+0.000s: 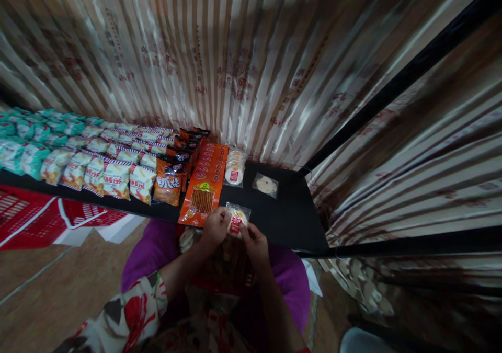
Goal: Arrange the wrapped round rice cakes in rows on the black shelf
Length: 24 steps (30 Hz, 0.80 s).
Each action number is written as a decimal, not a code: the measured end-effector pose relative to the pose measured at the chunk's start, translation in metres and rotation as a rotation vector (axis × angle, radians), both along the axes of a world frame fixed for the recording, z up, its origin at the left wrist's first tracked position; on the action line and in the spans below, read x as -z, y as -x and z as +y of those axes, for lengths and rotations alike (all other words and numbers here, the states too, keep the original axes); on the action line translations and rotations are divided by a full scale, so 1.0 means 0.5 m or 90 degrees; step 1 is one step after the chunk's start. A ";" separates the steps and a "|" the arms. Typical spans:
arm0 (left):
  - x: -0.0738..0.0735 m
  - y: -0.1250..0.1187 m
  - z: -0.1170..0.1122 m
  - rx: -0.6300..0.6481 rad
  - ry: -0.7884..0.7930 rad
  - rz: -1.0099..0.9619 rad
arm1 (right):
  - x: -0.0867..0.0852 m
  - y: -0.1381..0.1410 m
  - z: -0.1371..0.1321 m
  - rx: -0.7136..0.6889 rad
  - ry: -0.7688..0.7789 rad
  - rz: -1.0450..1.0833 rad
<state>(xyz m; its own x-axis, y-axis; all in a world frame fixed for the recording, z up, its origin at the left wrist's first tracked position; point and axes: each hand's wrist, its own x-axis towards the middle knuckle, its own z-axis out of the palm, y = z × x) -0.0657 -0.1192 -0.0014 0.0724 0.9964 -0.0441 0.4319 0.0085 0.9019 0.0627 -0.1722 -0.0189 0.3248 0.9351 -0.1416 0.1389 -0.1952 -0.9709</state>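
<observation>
We see a glossy striped curtain [235,55] hanging in folds behind a flat black shelf [290,206]. Along it run rows of crinkly snack bags: teal bags [23,144], white bags [105,175] and orange bags [168,185], then long flat orange packs [204,185]. Beside those we find a stack of clear packets [234,170] and a single packet [265,184], each showing a round cake. At the shelf's near edge, the left hand [215,226] and right hand [254,243] pinch the held packet [236,218], clear film around a pale disc, fingers grasping its sides.
</observation>
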 end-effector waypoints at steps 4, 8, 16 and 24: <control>-0.010 0.001 0.013 -0.011 -0.023 0.053 | -0.004 -0.011 0.015 -0.014 -0.007 -0.020; -0.009 -0.003 0.024 -0.027 0.002 0.062 | -0.004 -0.015 0.030 -0.001 -0.010 -0.058; -0.006 -0.010 0.033 -0.046 0.029 0.009 | -0.001 -0.024 0.056 0.011 -0.009 -0.071; 0.006 -0.017 0.038 -0.011 -0.013 -0.054 | -0.021 -0.022 0.097 0.013 -0.007 -0.062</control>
